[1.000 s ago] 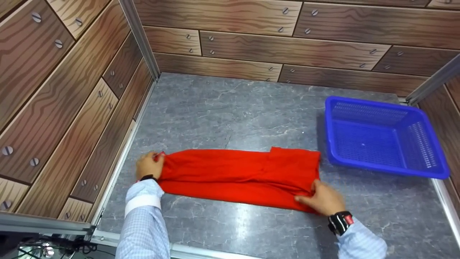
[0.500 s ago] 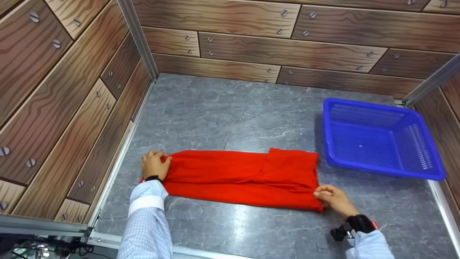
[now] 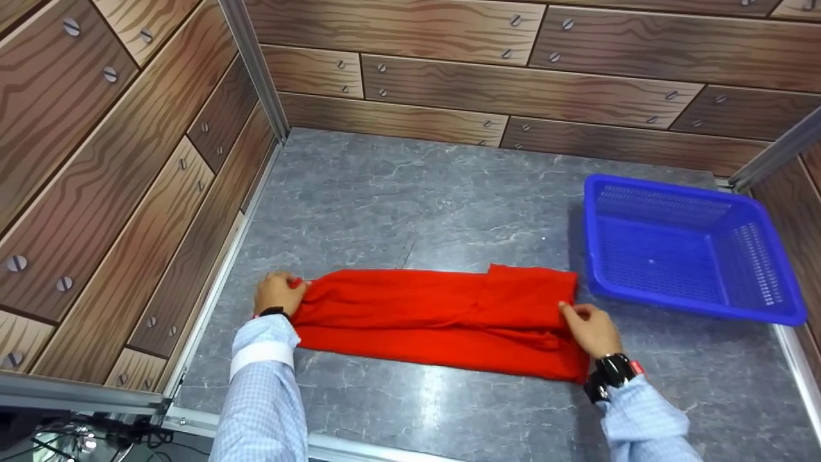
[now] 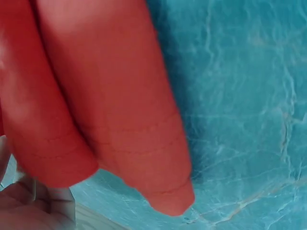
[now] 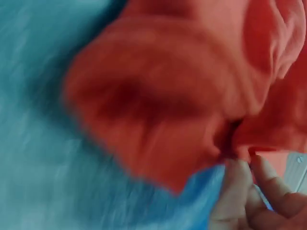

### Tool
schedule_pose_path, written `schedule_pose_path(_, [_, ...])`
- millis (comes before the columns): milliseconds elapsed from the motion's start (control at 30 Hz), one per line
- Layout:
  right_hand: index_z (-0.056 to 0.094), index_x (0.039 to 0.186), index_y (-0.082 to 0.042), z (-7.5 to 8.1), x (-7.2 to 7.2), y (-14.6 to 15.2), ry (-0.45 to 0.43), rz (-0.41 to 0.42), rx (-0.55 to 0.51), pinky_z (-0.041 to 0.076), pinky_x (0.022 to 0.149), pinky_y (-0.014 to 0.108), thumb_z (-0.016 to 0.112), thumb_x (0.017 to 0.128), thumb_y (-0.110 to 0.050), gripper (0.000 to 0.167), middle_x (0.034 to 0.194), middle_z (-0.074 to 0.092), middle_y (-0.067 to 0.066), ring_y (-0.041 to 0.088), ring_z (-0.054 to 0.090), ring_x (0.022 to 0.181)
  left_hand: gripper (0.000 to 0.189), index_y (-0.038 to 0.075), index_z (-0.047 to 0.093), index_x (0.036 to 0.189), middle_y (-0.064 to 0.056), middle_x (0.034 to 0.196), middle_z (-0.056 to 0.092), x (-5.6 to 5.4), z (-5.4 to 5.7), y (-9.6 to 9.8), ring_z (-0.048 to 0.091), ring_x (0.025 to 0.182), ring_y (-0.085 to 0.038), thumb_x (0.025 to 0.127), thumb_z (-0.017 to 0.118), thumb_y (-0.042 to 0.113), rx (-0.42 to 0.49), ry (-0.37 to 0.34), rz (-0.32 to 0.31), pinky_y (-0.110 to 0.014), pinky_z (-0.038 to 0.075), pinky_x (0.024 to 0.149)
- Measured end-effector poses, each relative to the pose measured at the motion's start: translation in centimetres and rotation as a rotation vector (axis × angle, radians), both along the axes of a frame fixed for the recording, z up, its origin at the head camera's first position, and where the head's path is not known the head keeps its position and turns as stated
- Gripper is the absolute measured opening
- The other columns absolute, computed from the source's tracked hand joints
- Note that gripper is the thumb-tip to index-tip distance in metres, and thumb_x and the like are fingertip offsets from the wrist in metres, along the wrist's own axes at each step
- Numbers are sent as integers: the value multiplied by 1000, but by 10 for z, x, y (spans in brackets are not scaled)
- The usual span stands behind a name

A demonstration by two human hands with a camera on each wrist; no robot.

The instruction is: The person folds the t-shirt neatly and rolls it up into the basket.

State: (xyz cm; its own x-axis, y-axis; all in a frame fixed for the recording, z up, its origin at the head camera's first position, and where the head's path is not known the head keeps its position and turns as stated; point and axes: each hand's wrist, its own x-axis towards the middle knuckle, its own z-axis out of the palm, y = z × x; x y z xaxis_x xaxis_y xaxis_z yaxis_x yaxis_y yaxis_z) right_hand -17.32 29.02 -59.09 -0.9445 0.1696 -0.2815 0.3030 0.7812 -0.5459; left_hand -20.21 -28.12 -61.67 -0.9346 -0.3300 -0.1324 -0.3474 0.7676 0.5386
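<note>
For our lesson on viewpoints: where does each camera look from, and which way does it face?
Head: on the head, facing forward and down at the red cloth and blue basket; left hand, right hand and checked sleeves show.
Left wrist: on that wrist, facing the cloth's left end; left hand partly shows, lower left.
Right wrist: on that wrist, facing the cloth's right end; right hand partly shows, lower right.
Both wrist views share cloth and marbled surface.

One cloth (image 3: 423,301) — one basket (image 3: 657,256) — two hands (image 3: 279,295) (image 3: 593,330).
</note>
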Motion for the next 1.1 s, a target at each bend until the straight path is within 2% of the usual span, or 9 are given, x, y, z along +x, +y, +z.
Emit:
schedule_pose_path(133, [66, 119, 3, -5, -7, -3, -1, -50, 27, 48, 81, 43, 52, 92, -60, 69, 117, 67, 25, 39, 64, 101, 23, 6, 72, 97, -20, 107, 68, -1, 3, 2, 58, 105, -44, 89, 67, 27, -45, -17, -9, -53, 43, 94])
schedule_pose_path(300, [69, 104, 3, -7, -12, -3, -7, -56, 8, 44, 66, 31, 65, 89, -43, 49, 99, 70, 21, 29, 63, 82, 20, 0, 64, 103, -23, 102, 67, -6, 10, -1, 60, 98, -41, 94, 61, 17, 133, 62, 27, -50, 45, 90])
schedule_pose_path(567, [67, 86, 0, -10, -18, -1, 84, -90, -33, 38, 58, 27, 68, 88, -21, 21, 72, 62, 4, 15, 50, 62, 18, -2, 44, 113, -10, 68, 54, -20, 21, -5, 56, 48, -9, 103, 42, 14, 486, 184, 294, -20, 45, 53])
schedule_pose_path(600, [66, 85, 0, -11, -19, -1, 100, -92, -34, 38, 59, 27, 67, 88, -20, 21, 73, 62, 5, 14, 49, 63, 19, -1, 42, 117, -11, 73, 57, -21, 21, -4, 61, 49, -13, 104, 40, 12, 532, 207, 325, -20, 49, 53])
schedule_pose_path(667, [65, 86, 1, -11, -19, -2, 122, -97, -43, 39, 60, 27, 66, 89, -20, 21, 75, 63, 7, 14, 50, 65, 25, -1, 40, 126, -22, 99, 63, -21, 19, -1, 71, 77, -24, 103, 41, 9, 533, 257, 341, -26, 55, 72])
schedule_pose_path(767, [66, 92, 3, -11, -19, -3, 128, -116, -60, 40, 62, 27, 65, 90, -23, 26, 83, 67, 14, 16, 53, 68, 38, -3, 40, 135, -29, 133, 51, -21, 13, 9, 55, 123, -41, 99, 48, 7, 343, 299, 255, -43, 46, 103])
schedule_pose_path(900, [68, 104, 8, -10, -18, -8, 100, -160, -121, 42, 68, 26, 66, 91, -29, 39, 99, 68, 24, 26, 59, 82, 40, -6, 53, 126, -32, 132, 50, -11, 4, 43, 47, 123, -51, 93, 59, 17, -42, 291, 33, -58, 38, 106])
schedule_pose_path(1000, [66, 110, 11, -11, -20, -13, 64, -187, -193, 42, 72, 25, 67, 90, -26, 42, 109, 66, 27, 31, 59, 94, 62, 1, 48, 140, -29, 149, 38, 4, -9, 73, 32, 139, -51, 95, 55, 44, -151, 129, -138, -62, 27, 113])
schedule_pose_path(1100, [64, 109, 11, -12, -26, -18, 75, -209, -228, 41, 73, 23, 66, 90, -19, 36, 106, 67, 25, 23, 58, 89, 90, 13, 21, 157, -18, 165, 6, 10, -25, 86, 0, 150, -47, 91, 45, 69, -172, -96, -239, -64, 2, 119])
